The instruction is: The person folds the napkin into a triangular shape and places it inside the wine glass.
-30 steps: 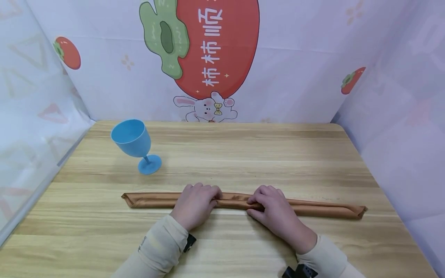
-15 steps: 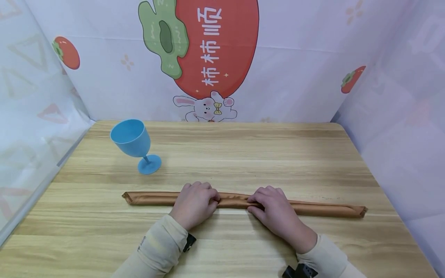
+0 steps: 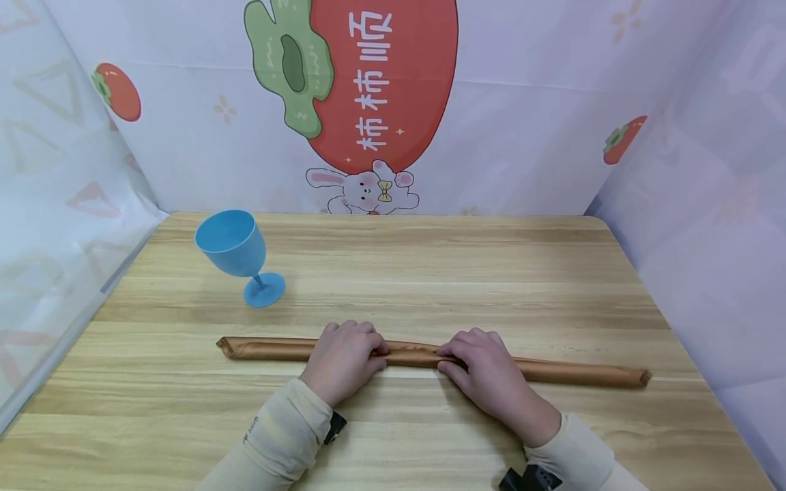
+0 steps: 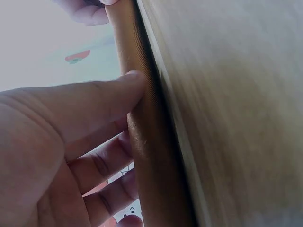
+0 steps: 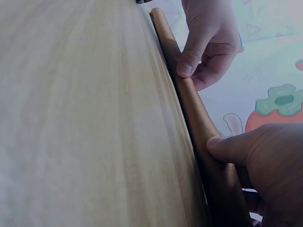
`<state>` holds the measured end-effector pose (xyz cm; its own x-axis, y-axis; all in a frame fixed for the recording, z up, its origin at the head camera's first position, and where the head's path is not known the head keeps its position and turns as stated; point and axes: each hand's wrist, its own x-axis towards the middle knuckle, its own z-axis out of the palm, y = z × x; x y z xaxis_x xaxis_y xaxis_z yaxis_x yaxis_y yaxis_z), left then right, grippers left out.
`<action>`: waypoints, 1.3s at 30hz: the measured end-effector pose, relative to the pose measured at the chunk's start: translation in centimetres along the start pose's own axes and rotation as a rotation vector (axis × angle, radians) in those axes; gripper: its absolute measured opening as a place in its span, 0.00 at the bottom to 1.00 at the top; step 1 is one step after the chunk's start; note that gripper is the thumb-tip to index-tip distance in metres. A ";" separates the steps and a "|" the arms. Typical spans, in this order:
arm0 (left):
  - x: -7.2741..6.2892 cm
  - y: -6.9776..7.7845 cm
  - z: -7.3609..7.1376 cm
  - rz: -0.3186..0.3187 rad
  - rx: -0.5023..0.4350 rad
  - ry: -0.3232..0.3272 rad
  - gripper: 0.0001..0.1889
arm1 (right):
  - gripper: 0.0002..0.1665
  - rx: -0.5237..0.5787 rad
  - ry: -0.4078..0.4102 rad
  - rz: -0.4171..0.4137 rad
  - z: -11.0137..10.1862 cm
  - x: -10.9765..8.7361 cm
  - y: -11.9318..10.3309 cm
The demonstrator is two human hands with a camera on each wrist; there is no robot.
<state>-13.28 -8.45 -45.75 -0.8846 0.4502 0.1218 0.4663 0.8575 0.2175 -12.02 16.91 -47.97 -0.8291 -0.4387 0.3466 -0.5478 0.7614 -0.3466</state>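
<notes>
A shiny brown cloth, rolled into a long thin tube, lies across the wooden table. My left hand grips it left of the middle, thumb on the near side and fingers over the far side. To the right, my right hand pinches the same roll between thumb and fingers. The left wrist view shows the thumb pressed against the cloth, fingers curled behind it. In the right wrist view both thumbs sit on the near face of the rolled cloth. Small folds show at both ends of the roll.
A blue plastic goblet stands upright on the table at the back left. A white printed backdrop hangs behind the table, and pale sheets line both sides.
The cloth has been rolled a little tighter: its tube looks narrower and its loose upper fold has shrunk. Its near edge has shifted slightly away from me. Both hands stay nearly in place.
</notes>
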 end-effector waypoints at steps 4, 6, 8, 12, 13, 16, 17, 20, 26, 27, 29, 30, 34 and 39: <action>0.0 0.0 0.0 0.006 0.022 0.005 0.04 | 0.09 -0.013 -0.011 0.013 -0.1 0.0 -0.2; 0.0 -0.1 0.0 0.006 0.030 0.006 0.04 | 0.08 -0.017 -0.017 0.021 -0.1 0.1 -0.2; 0.0 -0.1 0.0 0.003 0.033 0.004 0.03 | 0.08 -0.019 -0.024 0.029 -0.1 0.0 -0.3; 0.0 -0.1 0.0 -0.001 0.032 0.000 0.03 | 0.09 -0.016 -0.047 0.054 -0.1 0.1 -0.3; 0.0 -0.1 0.0 -0.001 0.031 -0.001 0.03 | 0.10 -0.015 -0.053 0.061 0.0 0.1 -0.3; 0.0 -0.1 -0.1 -0.001 0.030 -0.006 0.03 | 0.12 -0.001 -0.061 0.077 0.0 0.1 -0.3; 0.0 -0.1 -0.1 0.000 0.028 -0.007 0.03 | 0.12 0.006 -0.060 0.083 0.0 0.1 -0.3; 0.1 -0.1 -0.1 0.001 0.028 -0.014 0.03 | 0.14 0.030 -0.052 0.088 -0.1 0.1 -0.3; 0.1 -0.1 -0.2 -0.005 0.020 -0.031 0.04 | 0.15 0.028 -0.040 0.084 0.0 0.1 -0.3; 0.1 -0.1 -0.2 -0.007 0.015 -0.034 0.04 | 0.15 0.023 -0.038 0.081 0.0 0.1 -0.3; 0.1 -0.1 -0.2 -0.010 0.008 -0.038 0.04 | 0.14 0.015 -0.032 0.075 0.0 0.0 -0.3; 0.1 -0.1 -0.2 -0.011 0.006 -0.039 0.04 | 0.14 0.013 -0.031 0.071 0.0 0.0 -0.3; 0.0 -0.1 -0.3 -0.012 -0.003 -0.038 0.03 | 0.13 0.007 -0.024 0.055 0.1 0.0 -0.2; 0.1 -0.1 -0.3 -0.040 -0.058 -0.038 0.04 | 0.12 0.003 -0.017 0.032 0.1 0.0 -0.2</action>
<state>-13.43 -8.61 -45.50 -0.9015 0.4260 0.0757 0.4294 0.8594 0.2775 -11.96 16.73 -47.94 -0.8478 -0.4228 0.3202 -0.5216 0.7737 -0.3595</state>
